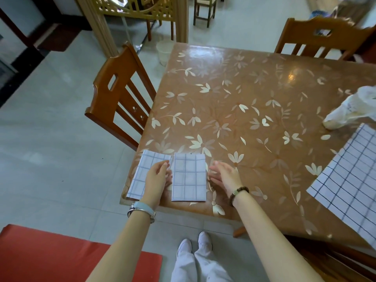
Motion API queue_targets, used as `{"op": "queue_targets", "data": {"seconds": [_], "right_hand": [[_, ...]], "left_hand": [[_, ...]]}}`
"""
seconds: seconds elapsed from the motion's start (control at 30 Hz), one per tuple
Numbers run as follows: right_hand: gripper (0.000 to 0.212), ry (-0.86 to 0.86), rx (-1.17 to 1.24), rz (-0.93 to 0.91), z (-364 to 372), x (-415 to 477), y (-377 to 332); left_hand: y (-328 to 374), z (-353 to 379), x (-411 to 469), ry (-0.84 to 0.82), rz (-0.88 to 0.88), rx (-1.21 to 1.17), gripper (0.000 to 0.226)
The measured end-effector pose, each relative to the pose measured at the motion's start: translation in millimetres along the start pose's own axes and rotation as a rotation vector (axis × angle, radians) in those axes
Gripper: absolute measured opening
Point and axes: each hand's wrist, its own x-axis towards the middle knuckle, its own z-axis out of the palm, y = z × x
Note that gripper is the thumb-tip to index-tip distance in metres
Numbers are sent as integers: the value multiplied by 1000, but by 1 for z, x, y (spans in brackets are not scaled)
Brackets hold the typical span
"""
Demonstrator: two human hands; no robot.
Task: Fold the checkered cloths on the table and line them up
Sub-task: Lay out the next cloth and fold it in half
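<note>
White cloth with thin blue squares makes up two small folded cloths in the lower left of the frame, at the near corner of the brown flowery desk point(244, 98). The left folded cloth point(142, 171) lies a bit crooked, right at the desk's corner. The right folded cloth point(188, 178) lies straight just beside it, with a thin gap between them. The left hand point(157, 177) rests on the left folded cloth near that gap, its fingers point(165, 165) loose and holding nothing. The right hand point(222, 175) is just to the right of the right folded cloth, open and relaxed; I cannot tell if it touches the edge. A third checkered cloth point(350, 186) lies flat and not folded at the right edge of the frame, well apart from the two, below a white plastic bag point(350, 110). The job now looks like lining up the pair. To do it well, I think the hands should push with flat fingers, not pinch, so the folds do not pop open. Turn the crooked one until its top edge matches its neighbour's, and keep it from hanging off the corner.
</note>
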Motion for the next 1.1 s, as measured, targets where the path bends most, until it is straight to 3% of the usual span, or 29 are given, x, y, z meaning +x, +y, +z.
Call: {"op": "queue_targets", "data": {"seconds": [0.27,0.43,0.57,0.87,1.1], "right_hand": [[34,3,168,-113,-8,-40,-26],[39,52,255,-207,-28,-68,-38],[44,109,288,-270,-48,-93,-44],[39,336,275,-379,-111,-148,-50],[37,419,432,-415,-177,-188,-45]], "left_hand": [[45,-9,-30,-123,65,-129,30],[64,0,-46,-221,148,-99,41],[73,16,-53,-303,168,-62,38],[76,81,-67,-504,198,-25,37],[77,150,-101,-654,171,-1,36]]}}
